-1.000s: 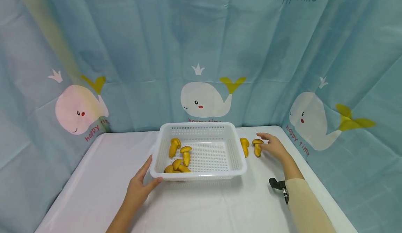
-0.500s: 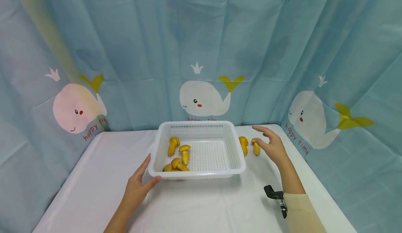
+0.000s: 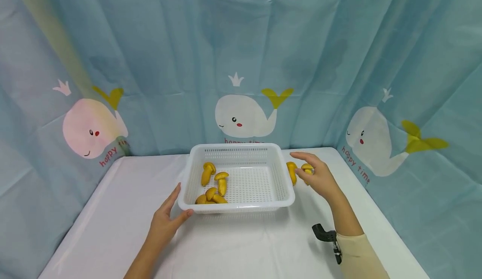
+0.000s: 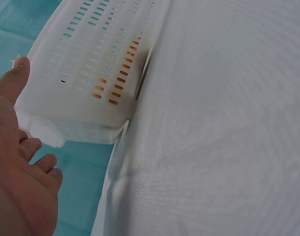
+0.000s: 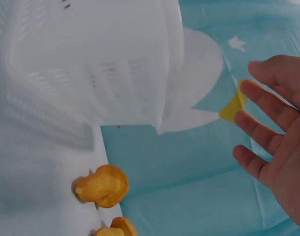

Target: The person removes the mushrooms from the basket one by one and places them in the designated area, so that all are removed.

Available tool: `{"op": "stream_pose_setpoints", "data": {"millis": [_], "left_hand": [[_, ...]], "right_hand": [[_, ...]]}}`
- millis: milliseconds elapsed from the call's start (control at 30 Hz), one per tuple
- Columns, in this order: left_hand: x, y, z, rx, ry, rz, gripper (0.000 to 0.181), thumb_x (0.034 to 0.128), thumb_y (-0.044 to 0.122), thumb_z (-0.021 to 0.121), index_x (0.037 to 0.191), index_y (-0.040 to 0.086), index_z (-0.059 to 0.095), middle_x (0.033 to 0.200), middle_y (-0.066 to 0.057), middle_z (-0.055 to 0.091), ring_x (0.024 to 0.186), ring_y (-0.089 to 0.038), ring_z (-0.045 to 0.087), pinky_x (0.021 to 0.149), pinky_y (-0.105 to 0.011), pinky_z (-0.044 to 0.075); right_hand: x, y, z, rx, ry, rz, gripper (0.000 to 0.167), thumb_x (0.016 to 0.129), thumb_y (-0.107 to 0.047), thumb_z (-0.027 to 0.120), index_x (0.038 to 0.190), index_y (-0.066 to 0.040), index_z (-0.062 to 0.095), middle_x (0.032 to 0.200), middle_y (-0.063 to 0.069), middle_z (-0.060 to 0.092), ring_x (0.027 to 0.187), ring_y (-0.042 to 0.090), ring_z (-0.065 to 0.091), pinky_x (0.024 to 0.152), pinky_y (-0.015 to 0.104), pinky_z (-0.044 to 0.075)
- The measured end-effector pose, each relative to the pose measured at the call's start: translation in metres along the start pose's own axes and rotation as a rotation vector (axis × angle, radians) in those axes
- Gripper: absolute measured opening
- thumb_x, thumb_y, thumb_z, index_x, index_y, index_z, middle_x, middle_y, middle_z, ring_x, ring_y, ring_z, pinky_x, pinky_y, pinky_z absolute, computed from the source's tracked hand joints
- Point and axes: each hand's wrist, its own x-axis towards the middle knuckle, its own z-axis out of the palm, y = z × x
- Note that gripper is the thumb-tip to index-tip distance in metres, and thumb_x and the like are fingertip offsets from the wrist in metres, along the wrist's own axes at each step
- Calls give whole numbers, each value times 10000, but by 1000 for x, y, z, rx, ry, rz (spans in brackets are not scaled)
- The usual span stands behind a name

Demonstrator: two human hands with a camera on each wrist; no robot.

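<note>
A white perforated plastic basket [image 3: 241, 207] stands on the table, with several yellow-brown mushrooms [image 3: 222, 185] toward its left side. At the basket's near left corner, my left hand [image 3: 164, 220] rests with thumb and fingers spread along the rim. My right hand [image 3: 320, 178] hovers right of the basket, fingers apart and holding nothing. Beneath and beside it lie two more mushrooms on the cloth: one close to the basket wall [image 3: 291, 172], the other [image 3: 307, 168] partly hidden by the hand. Both mushrooms [image 5: 103, 187] appear low in the right wrist view, apart from the fingers.
White cloth [image 3: 241, 245] covers the table. A blue curtain [image 3: 180, 61] printed with whales rises behind it and along both sides. A black camera mount [image 3: 327, 235] juts from the right wrist above the table.
My right hand has lifted off the farther-right mushroom and moved left toward the one beside the basket. The left hand stays at the basket corner, and the mushrooms have not visibly moved.
</note>
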Motion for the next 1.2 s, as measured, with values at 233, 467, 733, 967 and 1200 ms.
{"op": "stream_pose_setpoints", "data": {"millis": [233,467,733,967,1200], "left_hand": [[1,1,0,9,7,8,905,873,350,827,1586,450,280,1663,73,271,1539,-344,281,1179,-666,306],[1,-3,1,-10,9,21,904,870,323,833,1583,449,292,1664,77,279,1541,-336,277,1181,-670,298],[3,-6,3,15,18,4,923,868,385,826,1606,412,273,1673,73,267,1536,-335,292,1176,-642,323],[3,-7,3,22,34,36,913,869,351,831,1613,357,302,1668,54,294,1530,-338,305,1172,-658,324],[3,-3,1,13,21,46,900,877,347,824,1599,411,290,1670,-1,301,1531,-365,295,1168,-688,305]], "right_hand": [[-6,-29,9,-15,-49,-160,478,943,-109,753,1394,-221,639,1455,3,580,1393,273,481,1119,615,437],[-14,-54,32,-67,-107,-356,503,926,-100,770,1389,-245,637,1408,-67,614,1350,182,519,1119,404,463],[-7,-85,73,-62,-194,-455,462,951,-160,753,1390,-247,634,1410,-110,614,1352,149,524,1119,456,472],[13,-114,111,-87,-296,-506,457,951,-144,746,1386,-230,637,1418,-134,603,1360,118,506,1153,449,429],[32,-131,133,-136,-361,-531,431,957,-141,736,1377,-187,648,1402,-82,622,1356,142,512,1173,458,402]]}}
